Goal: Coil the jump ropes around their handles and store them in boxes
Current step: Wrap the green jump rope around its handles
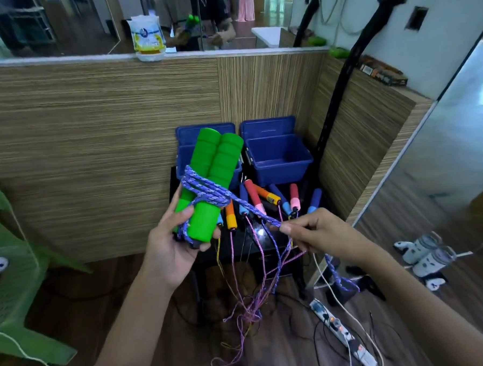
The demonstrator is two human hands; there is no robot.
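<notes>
Purple rope [207, 190] pinched between right-hand fingers [289, 228]

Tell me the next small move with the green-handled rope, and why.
Probably another turn: the right hand pinches the purple rope taut from the green handles held in the left hand. Only a few wraps are on, and loose rope hangs below the right hand.

Right blue box [279, 159] sat open and bare inside, clear from above. Left blue box [184, 157] was mostly hidden by the 2 green handles [209, 181], contents possibly empty. Spare handles [266, 199] crowded the black table [266, 244] before the boxes; ropes [254, 280] dangled off its front edge.
</notes>
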